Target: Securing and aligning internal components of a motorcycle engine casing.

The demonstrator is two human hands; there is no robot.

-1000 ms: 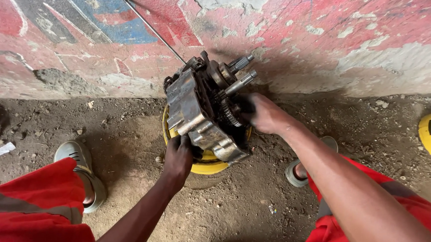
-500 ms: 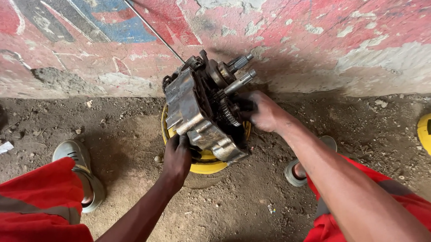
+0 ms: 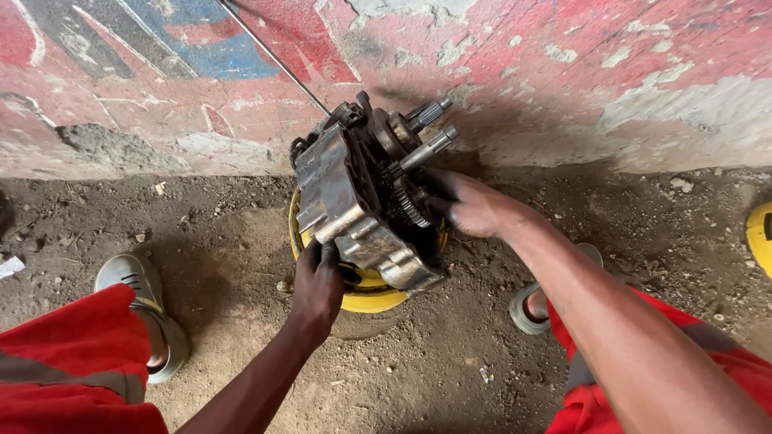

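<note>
Both hands on a greasy engine case (image 3: 350, 201)
Left hand (image 3: 316, 282) grips its lower edge; right hand (image 3: 469, 206) holds the gear side, over a yellow container (image 3: 368, 294).

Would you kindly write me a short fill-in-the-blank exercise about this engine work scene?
1. The greasy engine case rests on a ____ container.
2. The left hand grips the case's ____ edge.
3. The right hand reaches the ____ wheels beside the shafts.
4. The trousers are ____.

Missing words: yellow; lower; gear; red
</note>
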